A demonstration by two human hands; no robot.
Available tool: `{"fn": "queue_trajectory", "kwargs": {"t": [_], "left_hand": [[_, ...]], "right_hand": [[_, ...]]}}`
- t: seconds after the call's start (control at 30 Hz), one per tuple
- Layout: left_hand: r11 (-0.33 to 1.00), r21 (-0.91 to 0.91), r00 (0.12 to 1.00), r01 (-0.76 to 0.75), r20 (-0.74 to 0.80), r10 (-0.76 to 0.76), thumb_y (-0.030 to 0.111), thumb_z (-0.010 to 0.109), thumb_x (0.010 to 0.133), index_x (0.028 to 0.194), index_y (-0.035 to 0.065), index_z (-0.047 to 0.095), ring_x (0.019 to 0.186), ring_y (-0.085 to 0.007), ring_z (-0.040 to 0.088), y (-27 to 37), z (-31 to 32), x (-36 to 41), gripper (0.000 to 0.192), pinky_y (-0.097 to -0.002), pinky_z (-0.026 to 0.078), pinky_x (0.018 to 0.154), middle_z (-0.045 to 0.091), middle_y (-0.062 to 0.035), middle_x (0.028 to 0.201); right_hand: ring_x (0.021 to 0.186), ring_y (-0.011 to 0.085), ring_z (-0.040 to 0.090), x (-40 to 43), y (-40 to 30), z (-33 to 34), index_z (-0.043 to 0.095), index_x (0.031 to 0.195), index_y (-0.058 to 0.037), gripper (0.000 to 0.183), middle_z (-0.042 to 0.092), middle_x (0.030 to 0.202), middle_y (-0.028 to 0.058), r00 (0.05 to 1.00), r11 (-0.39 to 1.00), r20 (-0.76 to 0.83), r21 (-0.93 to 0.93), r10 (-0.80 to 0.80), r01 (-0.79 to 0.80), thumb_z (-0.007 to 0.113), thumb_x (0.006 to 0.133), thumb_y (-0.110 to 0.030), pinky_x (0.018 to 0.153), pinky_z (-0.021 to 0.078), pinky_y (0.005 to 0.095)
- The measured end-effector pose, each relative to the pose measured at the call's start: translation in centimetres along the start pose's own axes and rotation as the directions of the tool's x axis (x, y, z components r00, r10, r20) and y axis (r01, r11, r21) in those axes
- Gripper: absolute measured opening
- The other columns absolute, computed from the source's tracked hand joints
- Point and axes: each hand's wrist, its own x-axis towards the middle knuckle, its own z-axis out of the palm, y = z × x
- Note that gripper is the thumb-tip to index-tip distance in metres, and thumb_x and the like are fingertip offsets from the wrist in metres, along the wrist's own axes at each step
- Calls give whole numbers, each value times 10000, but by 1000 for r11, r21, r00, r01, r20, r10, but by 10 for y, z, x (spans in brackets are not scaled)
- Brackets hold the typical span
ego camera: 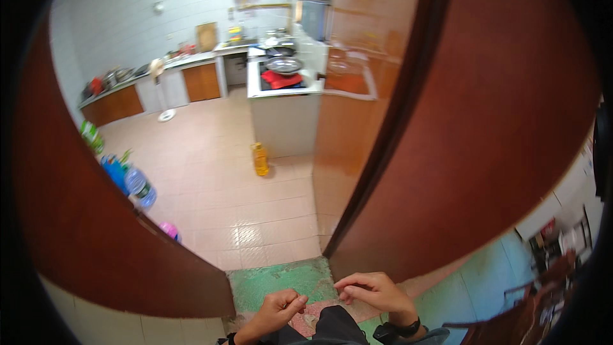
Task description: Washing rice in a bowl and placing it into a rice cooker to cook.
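Observation:
My left hand (pixel 278 307) hangs in front of my body with its fingers curled in and nothing seen in it. To its right, my right hand (pixel 366 290) is raised with bent fingers, thumb apart from the others, and holds nothing. Both are above the green doorway threshold (pixel 282 280) and my dark-clothed leg (pixel 337 321). Through the doorway lies a kitchen with a tiled floor (pixel 215 153). A bottle of yellow cooking oil (pixel 260 159) stands by the end of a counter (pixel 287 124), which carries a metal lid (pixel 283 64) and a red cloth (pixel 280 79).
Brown door frame panels rise at the left (pixel 119 258) and right (pixel 459 163). Inside at left are a large clear water bottle (pixel 141 187) and a pink item (pixel 169 231) on the floor. A white pedestal fan (pixel 166 115) stands near the far cabinets. Wooden furniture (pixel 517 316) is at lower right.

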Motion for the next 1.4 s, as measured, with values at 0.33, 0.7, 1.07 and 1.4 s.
{"fn": "queue_trajectory", "kwargs": {"t": [0.33,0.7,1.07,1.4], "left_hand": [[996,90,792,0,607,-55,99,454,915,820,-30,560,740,-142,588,33,104,37,192,-256,471,683,596,-88,773],[993,-28,405,114,914,-20,-39,422,874,929,-8,478,796,-163,596,33,386,53,84,-278,470,745,564,-97,921],[991,-47,354,125,935,0,61,408,917,949,-7,544,757,-117,580,63,614,101,156,-241,465,697,581,-61,850],[996,-10,349,86,937,-21,83,467,909,929,-15,552,746,-118,587,76,794,225,131,-231,459,667,591,-60,839]], "right_hand": [[730,103,608,-155,15,-30,584,1059,-4,217,632,816,46,826,999,-562,-12,-43,43,530,887,-124,648,489,235],[683,108,599,-428,45,-83,613,1006,40,180,634,770,72,222,999,-975,14,3,48,527,873,-46,628,492,225],[678,112,586,-566,85,-224,613,956,65,157,613,735,67,16,979,-1000,9,5,204,515,871,-24,616,479,232],[656,117,590,-611,109,-433,615,961,53,160,620,750,69,-55,984,-997,47,57,174,514,872,-33,614,484,230]]}}
